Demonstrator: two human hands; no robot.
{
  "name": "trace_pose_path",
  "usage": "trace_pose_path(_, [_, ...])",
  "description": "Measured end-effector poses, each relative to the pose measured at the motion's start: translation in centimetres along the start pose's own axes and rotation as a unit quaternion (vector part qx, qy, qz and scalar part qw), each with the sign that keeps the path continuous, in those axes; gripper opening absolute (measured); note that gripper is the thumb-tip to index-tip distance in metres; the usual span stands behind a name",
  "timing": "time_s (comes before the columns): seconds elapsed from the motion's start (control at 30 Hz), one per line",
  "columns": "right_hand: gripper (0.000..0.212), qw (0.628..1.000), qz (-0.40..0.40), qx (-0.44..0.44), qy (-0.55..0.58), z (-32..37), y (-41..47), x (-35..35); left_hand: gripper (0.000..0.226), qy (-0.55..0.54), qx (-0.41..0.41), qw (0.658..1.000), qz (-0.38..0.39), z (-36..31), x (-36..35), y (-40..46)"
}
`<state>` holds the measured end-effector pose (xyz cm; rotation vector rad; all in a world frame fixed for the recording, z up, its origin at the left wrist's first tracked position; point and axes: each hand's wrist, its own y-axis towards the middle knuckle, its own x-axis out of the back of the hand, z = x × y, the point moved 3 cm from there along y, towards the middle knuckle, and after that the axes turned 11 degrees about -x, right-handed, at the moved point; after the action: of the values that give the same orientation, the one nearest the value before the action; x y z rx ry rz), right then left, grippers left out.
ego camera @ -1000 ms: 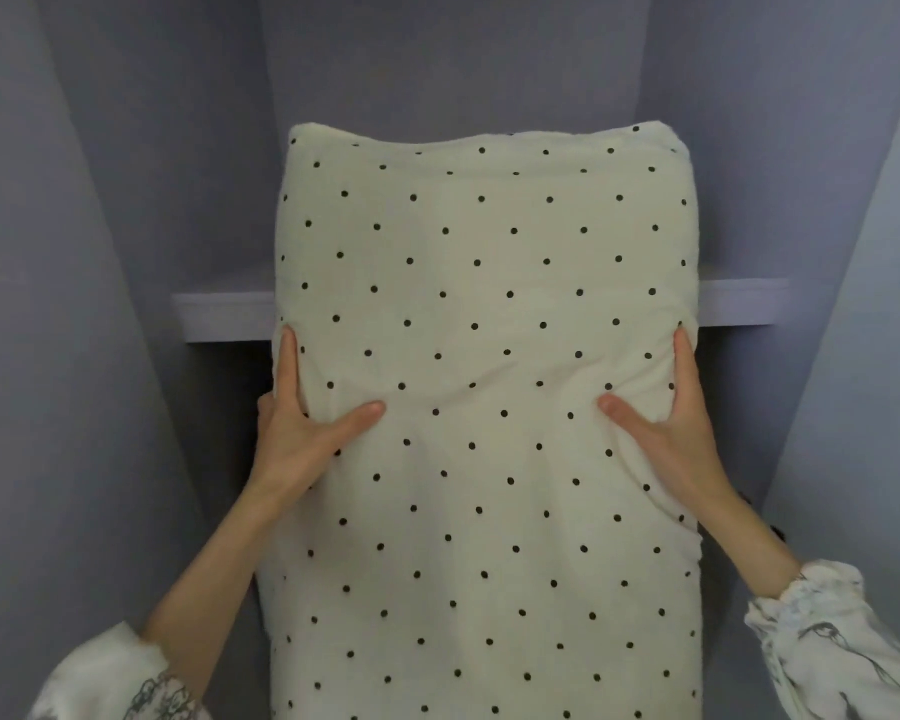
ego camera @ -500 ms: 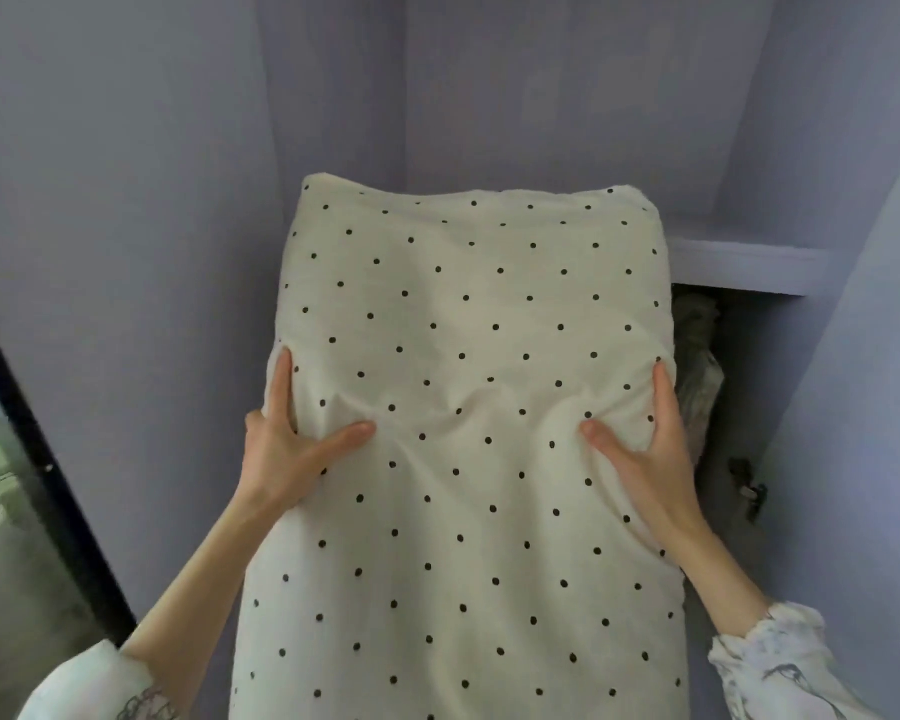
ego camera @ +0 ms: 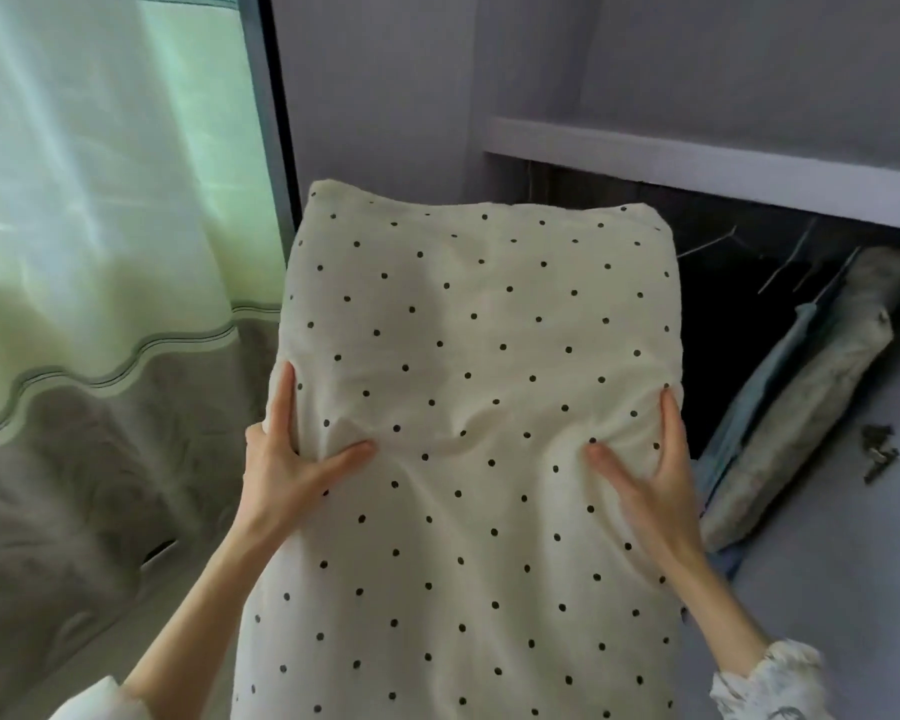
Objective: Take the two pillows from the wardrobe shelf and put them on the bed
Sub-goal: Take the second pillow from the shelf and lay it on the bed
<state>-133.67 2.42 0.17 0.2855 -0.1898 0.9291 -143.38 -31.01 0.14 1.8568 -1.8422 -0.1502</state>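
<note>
A cream pillow with black dots (ego camera: 479, 356) fills the middle of the view, held out in front of me, clear of the wardrobe shelf (ego camera: 697, 163) at the upper right. My left hand (ego camera: 292, 459) grips its left edge, thumb pressed into the top. On the opposite edge my right hand (ego camera: 645, 475) holds the same way. Whether this is one pillow or two stacked I cannot tell. No bed is in view.
A curtain (ego camera: 100, 226), pale green above and grey below, hangs at the left beside a dark frame (ego camera: 276, 122). Under the shelf hang clothes, among them a pale furry garment (ego camera: 822, 387). A wardrobe door with a hinge (ego camera: 879, 452) stands at the right.
The pillow has come off the shelf and swung left with both hands still on it. The view has turned left, bringing the curtain into sight.
</note>
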Motion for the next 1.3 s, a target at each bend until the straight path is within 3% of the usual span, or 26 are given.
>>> trace_pose_path(0.37, [0.095, 0.989, 0.122, 0.081, 0.007, 6.4, -6.5, -17.1, 0.115, 0.075, 0.044, 0.984, -0.157, 4.2, 19.6, -7.5])
trace_pose_path(0.7, [0.096, 0.945, 0.293, 0.129, 0.070, 13.1, -11.5, -38.1, 0.111, 0.184, 0.095, 0.931, -0.301, 5.2, 37.3, -11.5])
trace_pose_path(0.97, [0.091, 0.904, 0.389, 0.165, 0.068, 16.7, -10.8, -51.6, 0.111, 0.226, 0.153, 0.869, -0.412, 7.8, 42.5, -11.8])
trace_pose_path(1.3, [0.095, 0.813, 0.525, 0.230, 0.099, 21.1, -10.2, -67.5, 0.117, 0.286, 0.194, 0.770, -0.536, 10.5, 45.8, -9.9])
